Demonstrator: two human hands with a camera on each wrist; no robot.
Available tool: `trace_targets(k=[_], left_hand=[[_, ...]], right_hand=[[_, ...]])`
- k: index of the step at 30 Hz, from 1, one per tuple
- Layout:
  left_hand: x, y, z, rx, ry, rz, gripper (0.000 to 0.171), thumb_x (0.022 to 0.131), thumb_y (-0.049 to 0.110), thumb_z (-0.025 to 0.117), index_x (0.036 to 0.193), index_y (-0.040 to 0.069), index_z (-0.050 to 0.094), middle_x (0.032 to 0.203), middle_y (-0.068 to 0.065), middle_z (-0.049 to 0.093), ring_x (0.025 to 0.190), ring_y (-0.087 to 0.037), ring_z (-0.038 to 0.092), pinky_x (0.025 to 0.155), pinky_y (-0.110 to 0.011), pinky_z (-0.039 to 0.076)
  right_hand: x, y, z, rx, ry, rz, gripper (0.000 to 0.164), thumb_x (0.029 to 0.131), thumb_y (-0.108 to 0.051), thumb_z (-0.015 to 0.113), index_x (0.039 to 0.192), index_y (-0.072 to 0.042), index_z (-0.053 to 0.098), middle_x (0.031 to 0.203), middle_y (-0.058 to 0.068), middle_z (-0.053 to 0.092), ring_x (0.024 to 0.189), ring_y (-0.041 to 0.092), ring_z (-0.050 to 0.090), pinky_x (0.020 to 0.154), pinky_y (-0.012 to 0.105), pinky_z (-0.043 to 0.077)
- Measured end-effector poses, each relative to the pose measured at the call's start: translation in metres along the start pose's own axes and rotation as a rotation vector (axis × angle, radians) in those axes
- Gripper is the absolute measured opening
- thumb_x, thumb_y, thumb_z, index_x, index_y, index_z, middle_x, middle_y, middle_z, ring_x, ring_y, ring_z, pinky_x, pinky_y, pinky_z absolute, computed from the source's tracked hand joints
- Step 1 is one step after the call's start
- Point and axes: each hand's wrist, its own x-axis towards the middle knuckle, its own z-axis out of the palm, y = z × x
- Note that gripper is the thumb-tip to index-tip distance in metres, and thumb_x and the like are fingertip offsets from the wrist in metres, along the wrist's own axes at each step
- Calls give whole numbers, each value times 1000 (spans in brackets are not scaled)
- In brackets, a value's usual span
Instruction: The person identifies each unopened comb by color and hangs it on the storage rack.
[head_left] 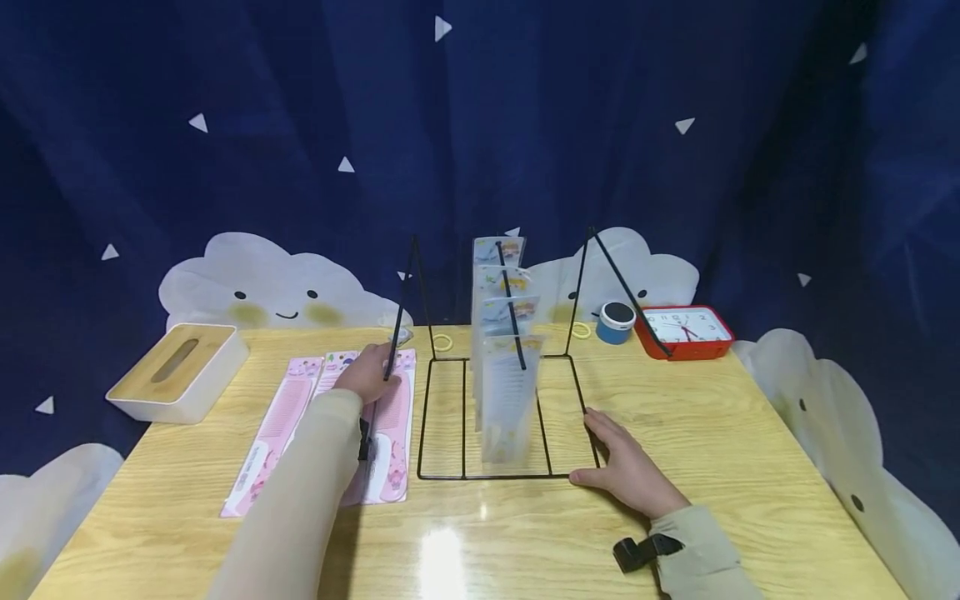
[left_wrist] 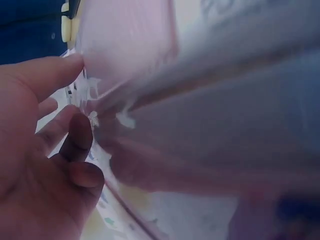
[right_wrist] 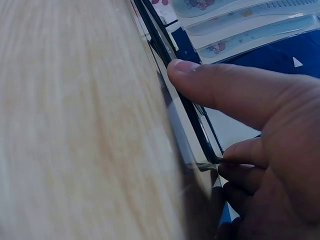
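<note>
A black wire rack (head_left: pixel 495 477) stands mid-table with slanting prongs. Clear-packaged combs with pale blue prints (head_left: pixel 510 400) hang in a row from its middle prong. Beside the tip of the left prong, my left hand (head_left: pixel 365 375) pinches the top of a packaged pink comb (left_wrist: pixel 130 45), whose plastic fills much of the left wrist view. Other packaged pink combs (head_left: pixel 281 408) lie flat beneath and left of that hand. My right hand (head_left: pixel 626 467) grips the rack's near right corner, thumb at the front bar and fingers along the side bar, close over the tabletop.
A tissue box with a wooden lid (head_left: pixel 157 358) stands at the left. Behind the rack's right side are a small blue speaker (head_left: pixel 616 323) and a red-framed clock (head_left: pixel 697 333). Yellow rings (head_left: pixel 443 342) lie by the rack's back. A dark blue curtain (head_left: pixel 525 125) hangs behind.
</note>
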Motion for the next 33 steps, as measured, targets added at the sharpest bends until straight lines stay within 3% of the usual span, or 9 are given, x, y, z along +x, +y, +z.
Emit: trace_targets(k=[5, 7, 11, 16, 20, 23, 27, 33], left_hand=[[2, -7, -2, 73, -34, 52, 71, 93, 23, 72, 148, -6, 39, 144, -33, 41, 127, -46, 51, 106, -55, 41], [2, -7, -2, 79, -39, 72, 65, 92, 25, 74, 142, -6, 46, 139, -33, 43, 121, -43, 54, 102, -54, 45], [-2, -1, -5, 65, -34, 107, 61, 87, 26, 78, 135, -4, 54, 128, -28, 47, 106, -35, 56, 92, -49, 52], [-8, 9, -7, 52, 2, 116, 53, 83, 26, 82, 125, -1, 63, 120, -23, 53, 102, -32, 56, 92, -47, 50], [-13, 12, -5, 15, 48, 107, 39, 82, 22, 84, 110, 4, 64, 113, -18, 56, 100, -33, 56, 92, -49, 48], [-17, 12, -1, -65, 56, 87, 31, 82, 17, 83, 103, 6, 63, 101, -12, 58, 92, -28, 55, 87, -45, 47], [-25, 13, 4, -164, 30, 63, 24, 84, 12, 80, 99, 9, 62, 82, -4, 56, 76, -21, 50, 72, -38, 42], [-42, 18, 4, -185, 36, 54, 21, 89, 10, 75, 102, 14, 58, 81, -2, 58, 76, -21, 51, 69, -37, 40]], right_hand=[[1, 0, 2, -1, -4, -13, 104, 77, -38, 87, 153, 6, 32, 163, 21, 25, 149, 43, 18, 115, 62, 23], [2, 0, 3, -5, -4, -14, 104, 77, -39, 87, 153, 6, 32, 163, 20, 25, 149, 43, 19, 115, 61, 24], [1, 0, 3, -1, -3, -11, 103, 77, -38, 87, 153, 5, 32, 163, 20, 25, 149, 43, 19, 115, 61, 23], [0, -2, 2, 8, -8, -1, 102, 78, -38, 87, 153, 5, 32, 163, 20, 24, 149, 44, 19, 114, 62, 24], [0, -2, 1, 12, -6, 4, 102, 78, -36, 87, 153, 5, 32, 163, 20, 24, 149, 43, 19, 115, 62, 23], [0, -2, 1, 9, -1, 9, 102, 77, -36, 87, 153, 5, 33, 163, 20, 25, 149, 43, 19, 115, 61, 23], [1, -2, 1, -3, 3, 10, 102, 77, -36, 87, 153, 5, 33, 162, 20, 25, 149, 43, 19, 115, 61, 23], [0, -2, 0, 4, 6, 3, 101, 78, -33, 87, 153, 6, 33, 162, 21, 25, 149, 43, 19, 116, 60, 22]])
